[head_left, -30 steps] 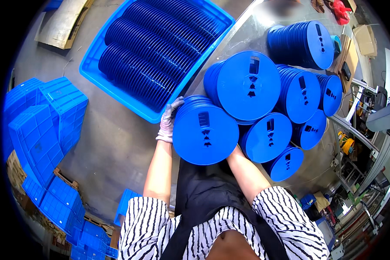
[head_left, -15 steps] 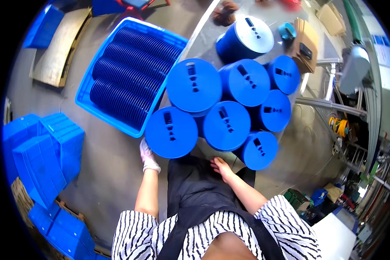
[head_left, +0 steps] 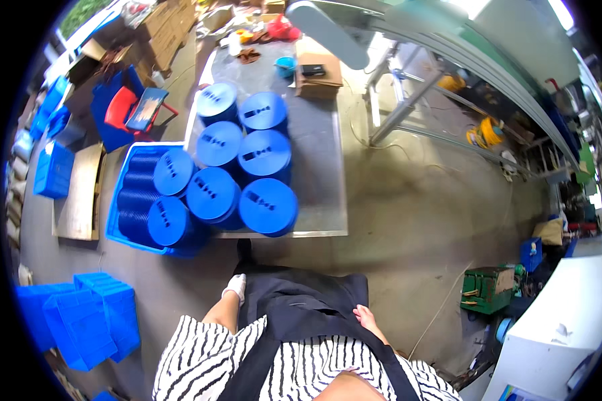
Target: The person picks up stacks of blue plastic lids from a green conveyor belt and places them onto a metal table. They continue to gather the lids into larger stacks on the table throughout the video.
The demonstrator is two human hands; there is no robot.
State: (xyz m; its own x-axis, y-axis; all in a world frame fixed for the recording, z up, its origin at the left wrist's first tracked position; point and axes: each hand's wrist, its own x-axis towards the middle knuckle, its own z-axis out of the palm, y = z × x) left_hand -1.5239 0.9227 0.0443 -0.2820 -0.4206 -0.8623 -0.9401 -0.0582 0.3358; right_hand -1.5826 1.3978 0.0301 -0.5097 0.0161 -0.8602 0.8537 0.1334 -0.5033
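Note:
My left hand [head_left: 235,286], in a white glove, hangs beside the left edge of my black apron [head_left: 301,294], its fingers loosely extended. At the apron's right edge is my bare right hand [head_left: 365,317], fingers relaxed and slightly apart. Neither hand holds anything that I can see. Ahead of them, several round blue stacks stand on the metal-topped table [head_left: 319,200]. Each has a flat disc-shaped top with a dark slot and small dark marks. The nearest blue stack [head_left: 269,206] is by the front edge. A blue crate [head_left: 117,230] left of the table holds rows of dark blue discs.
Cardboard [head_left: 318,85] with a black object on it and a light-blue cup [head_left: 285,66] lie farther back. A red chair [head_left: 122,110] is at the far left. Empty blue crates [head_left: 90,321] stand at lower left, a metal frame [head_left: 408,127] at right, a green box [head_left: 488,289] at lower right.
The view has turned right and moved back from the table, so stacks and crate appear smaller and farther left. Both hands have drawn away from the table toward the apron's sides.

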